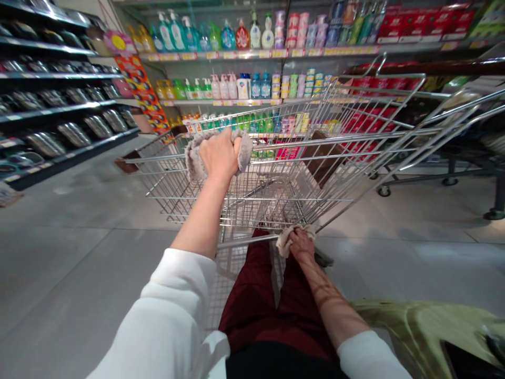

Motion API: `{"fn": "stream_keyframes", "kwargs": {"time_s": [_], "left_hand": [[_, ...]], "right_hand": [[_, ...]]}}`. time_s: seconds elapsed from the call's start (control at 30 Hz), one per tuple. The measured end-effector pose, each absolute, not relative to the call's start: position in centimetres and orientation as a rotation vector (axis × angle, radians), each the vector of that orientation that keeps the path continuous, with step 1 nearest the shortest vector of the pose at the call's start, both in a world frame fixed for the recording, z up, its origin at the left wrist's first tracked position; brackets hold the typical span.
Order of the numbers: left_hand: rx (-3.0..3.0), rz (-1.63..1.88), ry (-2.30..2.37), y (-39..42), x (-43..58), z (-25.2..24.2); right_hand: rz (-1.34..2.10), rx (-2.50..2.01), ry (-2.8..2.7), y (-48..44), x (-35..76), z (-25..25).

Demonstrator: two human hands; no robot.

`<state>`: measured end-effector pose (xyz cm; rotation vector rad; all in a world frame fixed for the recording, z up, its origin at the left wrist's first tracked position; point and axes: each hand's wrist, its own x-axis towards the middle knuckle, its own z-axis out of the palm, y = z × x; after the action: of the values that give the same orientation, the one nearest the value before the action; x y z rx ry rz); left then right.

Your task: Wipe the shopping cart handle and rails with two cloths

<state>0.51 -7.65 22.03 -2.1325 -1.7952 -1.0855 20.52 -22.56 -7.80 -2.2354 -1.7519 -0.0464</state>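
A wire shopping cart (pixel 252 202) stands crosswise in front of me. My left hand (pixel 221 152) is closed round a grey fluffy cloth (pixel 194 158), which is draped over the cart's top rim on the left. Lower down, my right hand (pixel 303 243) grips a beige cloth (pixel 284 242) against the lower frame bar of the cart, near my knees. Its fingers are partly hidden by the cloth.
Shelves of bottles and tubs (pixel 236 55) run behind the cart. Metal pots on racks (pixel 74 134) line the left. Another cart (pixel 442 152) stands at the right. Green fabric (pixel 426 326) lies at the lower right.
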Motion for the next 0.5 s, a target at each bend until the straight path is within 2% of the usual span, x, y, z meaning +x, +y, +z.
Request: {"fn": "stream_keyframes", "kwargs": {"time_s": [0.13,0.33,0.5], "left_hand": [[-2.091,-1.041,-1.757,-7.9,0.5,22.0],[-2.057,-1.079,-1.716,-7.9,0.6,22.1],[-2.036,-1.070,-1.717,-7.7,0.6,22.0]], "right_hand": [[-0.047,-2.235,-1.690,-23.0,23.1,-6.1],[-0.629,-2.044,-1.150,-24.3,30.0,0.4],[-0.746,-2.029,-1.155,-23.2,30.8,1.5]]}}
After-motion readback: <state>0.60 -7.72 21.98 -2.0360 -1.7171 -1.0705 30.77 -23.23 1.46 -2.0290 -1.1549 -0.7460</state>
